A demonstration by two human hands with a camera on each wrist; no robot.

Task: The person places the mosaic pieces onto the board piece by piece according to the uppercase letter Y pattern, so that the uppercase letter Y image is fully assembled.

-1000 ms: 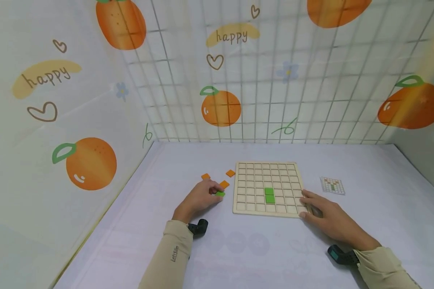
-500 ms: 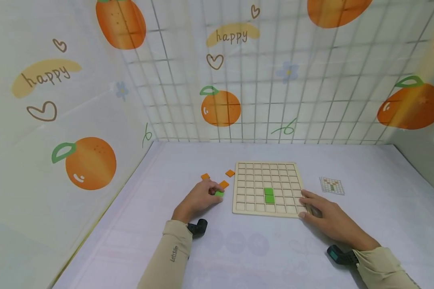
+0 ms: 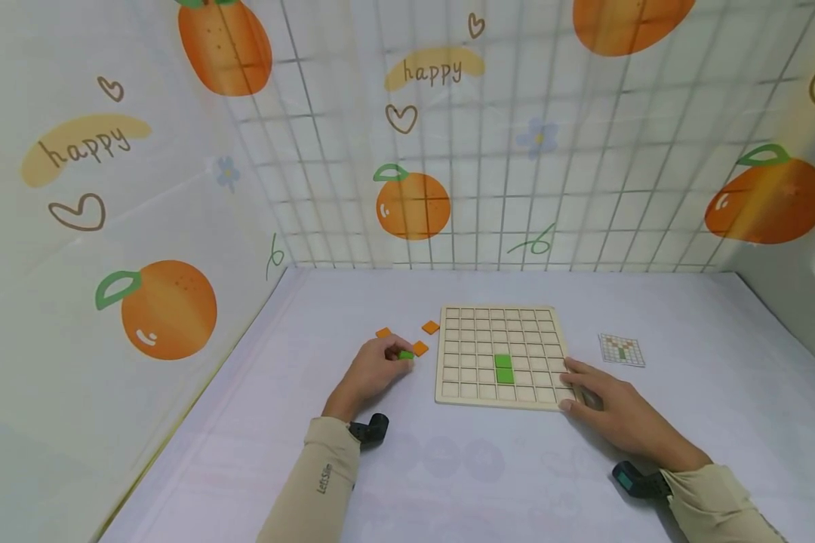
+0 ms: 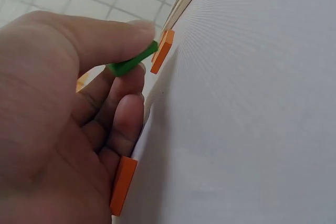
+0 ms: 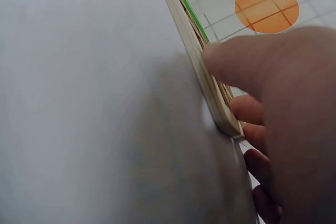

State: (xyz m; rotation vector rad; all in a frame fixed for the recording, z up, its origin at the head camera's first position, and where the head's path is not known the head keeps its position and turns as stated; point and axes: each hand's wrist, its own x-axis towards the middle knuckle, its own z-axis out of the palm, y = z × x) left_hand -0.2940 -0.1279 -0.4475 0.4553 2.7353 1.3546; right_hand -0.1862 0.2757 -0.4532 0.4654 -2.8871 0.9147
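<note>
My left hand (image 3: 370, 371) pinches a small green square tile (image 4: 131, 62) between thumb and fingers, left of the wooden grid board (image 3: 469, 337). In the left wrist view the tile is held up on its side, with orange tiles close by on the table. Two green tiles (image 3: 503, 369) lie in adjoining cells of the board, one in front of the other. At the board's near right corner rests my right hand (image 3: 621, 415), its thumb at the near edge and its fingertips touching the right edge, as the right wrist view also shows.
Orange tiles (image 3: 431, 327) lie on the white table left of the board, another orange tile (image 3: 419, 348) just beyond the left fingertips. A small card with a printed grid pattern (image 3: 621, 349) lies to the right of the board. Printed curtains stand behind and at the sides.
My left hand has shifted slightly back and to the left with the green tile, turning it a little. The right hand stays at the board's corner.
</note>
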